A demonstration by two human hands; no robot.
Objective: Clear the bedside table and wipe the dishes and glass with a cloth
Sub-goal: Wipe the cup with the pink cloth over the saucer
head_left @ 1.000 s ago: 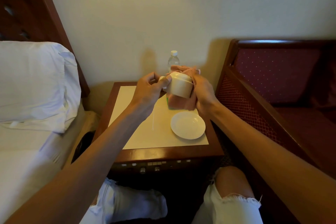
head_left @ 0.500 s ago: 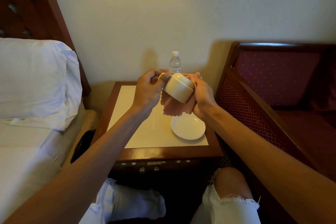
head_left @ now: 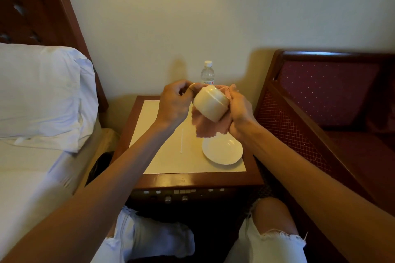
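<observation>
Knees (head_left: 275,213) in torn white jeans sit nearest, with two bare forearms (head_left: 128,166) reaching forward above them. Beyond, in the air above a dark wooden bedside desk (head_left: 192,179), a cream ceramic cup (head_left: 210,102) lies tilted on its side, base turned toward the viewer.

The left hand (head_left: 174,102) has its fingers curled together, pinching the cup's handle. The right hand (head_left: 239,113) has its fingers clamped on a pink cloth (head_left: 205,128), which is pressed against the cup's far side. The cloth's loose edge hangs below both sets of fingers.

Directly under the right fingers, a round white saucer (head_left: 222,151) rests on the desk. Under the left fingers lies a thin white stirring stick (head_left: 182,141). Just past the fingers, a clear plastic water bottle (head_left: 207,73) stands near the wall.

The step in hand looks like wiping the cup. To do it well, the left fingers should hold the handle firmly and turn the cup while the right fingers sweep the cloth round the rim and inside. Both should stay over the desk, so that a slip means only a short fall. The saucer appears not yet wiped, and no glass is in view.
</observation>
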